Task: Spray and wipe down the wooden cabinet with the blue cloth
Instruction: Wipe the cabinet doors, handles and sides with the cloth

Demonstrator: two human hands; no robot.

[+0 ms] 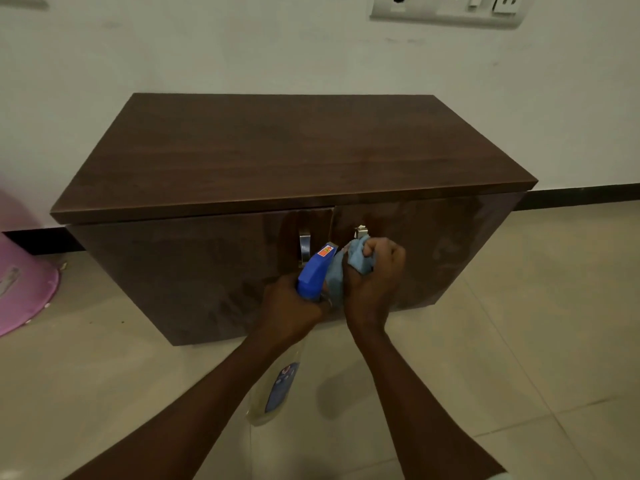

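A low dark wooden cabinet (277, 150) stands against the wall, with two doors and metal handles (304, 245) near the middle. My left hand (294, 306) grips a spray bottle (315, 271) by its neck; the bottle has a blue trigger head, and its clear body hangs below my wrist. My right hand (375, 278) is bunched around the blue cloth (358, 259), held just in front of the right door's handle. The nozzle points toward the cabinet front, close beside the cloth. Both hands nearly touch.
A pink plastic tub (24, 282) sits on the floor at the far left. Beige floor tiles (519, 341) surround the cabinet. A white switch and socket panel (446, 8) is on the wall above. A black skirting runs along the wall base.
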